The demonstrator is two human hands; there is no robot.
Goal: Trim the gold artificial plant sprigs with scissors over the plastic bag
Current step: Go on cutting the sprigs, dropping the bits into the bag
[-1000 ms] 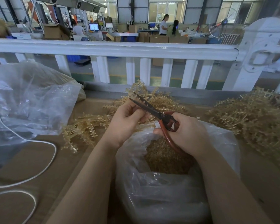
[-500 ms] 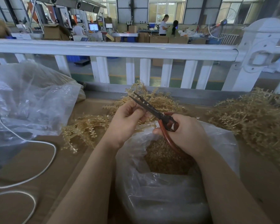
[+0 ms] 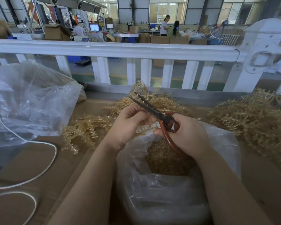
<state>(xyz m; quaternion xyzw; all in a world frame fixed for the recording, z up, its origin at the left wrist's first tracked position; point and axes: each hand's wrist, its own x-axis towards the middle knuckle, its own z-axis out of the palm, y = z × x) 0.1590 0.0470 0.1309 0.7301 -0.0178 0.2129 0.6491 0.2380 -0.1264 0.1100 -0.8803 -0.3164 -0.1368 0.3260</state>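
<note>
My right hand (image 3: 186, 135) grips red-handled scissors (image 3: 152, 111) whose dark blades are slightly apart and point up-left. My left hand (image 3: 128, 125) pinches a pale gold sprig (image 3: 143, 128) just under the blades, close to their pivot. Both hands hover above an open clear plastic bag (image 3: 221, 143) that holds a mound of gold trimmings (image 3: 165, 161). Most of the held sprig is hidden by my fingers.
Loose gold sprigs lie in a pile behind my hands (image 3: 161, 101), another to the left (image 3: 84, 129), and a big heap at the right (image 3: 256, 120). A large crumpled clear bag (image 3: 31, 101) and a white cable (image 3: 39, 159) sit at the left. A white railing (image 3: 120, 49) borders the cardboard-covered table.
The scissor blades have opened slightly and shifted a little higher. My left hand's fingers have adjusted on the sprig; both hands stay over the bag.
</note>
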